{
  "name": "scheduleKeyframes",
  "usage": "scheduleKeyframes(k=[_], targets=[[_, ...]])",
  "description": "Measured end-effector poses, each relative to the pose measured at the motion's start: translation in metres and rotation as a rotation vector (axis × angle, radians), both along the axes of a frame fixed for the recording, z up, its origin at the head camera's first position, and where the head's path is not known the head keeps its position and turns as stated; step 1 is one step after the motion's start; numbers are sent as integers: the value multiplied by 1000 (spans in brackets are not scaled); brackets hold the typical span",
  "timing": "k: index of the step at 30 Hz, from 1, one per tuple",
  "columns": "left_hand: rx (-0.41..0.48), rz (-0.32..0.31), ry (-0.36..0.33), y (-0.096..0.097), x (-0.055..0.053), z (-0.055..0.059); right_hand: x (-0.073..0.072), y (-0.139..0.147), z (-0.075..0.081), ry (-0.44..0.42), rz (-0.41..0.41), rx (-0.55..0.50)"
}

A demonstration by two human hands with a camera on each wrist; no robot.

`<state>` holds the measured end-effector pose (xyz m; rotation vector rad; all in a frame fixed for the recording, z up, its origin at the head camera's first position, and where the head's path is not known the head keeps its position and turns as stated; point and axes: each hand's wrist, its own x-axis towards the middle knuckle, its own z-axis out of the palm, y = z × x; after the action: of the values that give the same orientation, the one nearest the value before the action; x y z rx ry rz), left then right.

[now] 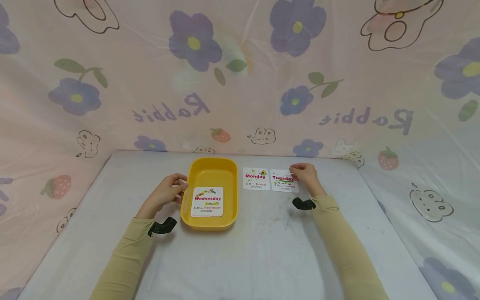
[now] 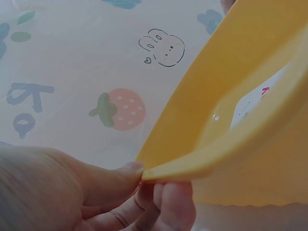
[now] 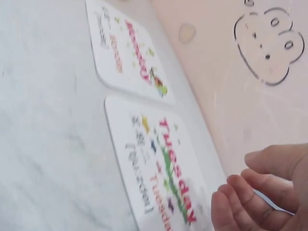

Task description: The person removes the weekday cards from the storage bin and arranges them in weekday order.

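Observation:
My left hand (image 1: pixel 166 193) pinches the left rim of a yellow plastic tray (image 1: pixel 234 175), thumb over the edge and fingers beneath it in the left wrist view. Inside the tray, toward the near end, lies a card printed "Wednesday" (image 1: pixel 207 201). To the right of the tray, a "Monday" card (image 1: pixel 256 179) and a "Tuesday" card (image 1: pixel 283 183) lie face up side by side on the table. My right hand (image 1: pixel 307 177) is at the right edge of the Tuesday card, fingers loosely bent with nothing between them, overlapping part of the card in the head view.
The cards and tray stand on a white-covered table (image 1: pixel 262 250). A printed curtain (image 1: pixel 240 91) with flowers and rabbits rises behind the table's back edge and along both sides. A black strap end (image 1: pixel 303 203) sticks out from the right wrist.

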<state>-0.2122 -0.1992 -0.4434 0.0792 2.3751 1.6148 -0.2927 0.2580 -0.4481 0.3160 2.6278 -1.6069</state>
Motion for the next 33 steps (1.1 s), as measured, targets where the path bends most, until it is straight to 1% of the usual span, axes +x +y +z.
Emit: scheduleKeyframes(k=[4, 11, 14, 19, 25, 30, 33], targets=[[1, 0, 1, -1, 1, 1, 0, -11, 9, -26, 62, -87], [-9, 3, 1, -2, 2, 2, 4, -36, 26, -59, 177, -149], [-6, 4, -3, -1, 2, 1, 6, -48, 31, -38, 240, -187], [-6, 4, -1, -1, 2, 2, 15, -74, 42, 3, 341, -255], [-13, 10, -6, -1, 2, 2, 20, -101, 51, -11, 414, -266], [-9, 5, -9, -1, 2, 3, 26, -117, 58, -8, 497, -266], [-4, 1, -8, -1, 2, 4, 29, -126, 62, -9, 527, -265]])
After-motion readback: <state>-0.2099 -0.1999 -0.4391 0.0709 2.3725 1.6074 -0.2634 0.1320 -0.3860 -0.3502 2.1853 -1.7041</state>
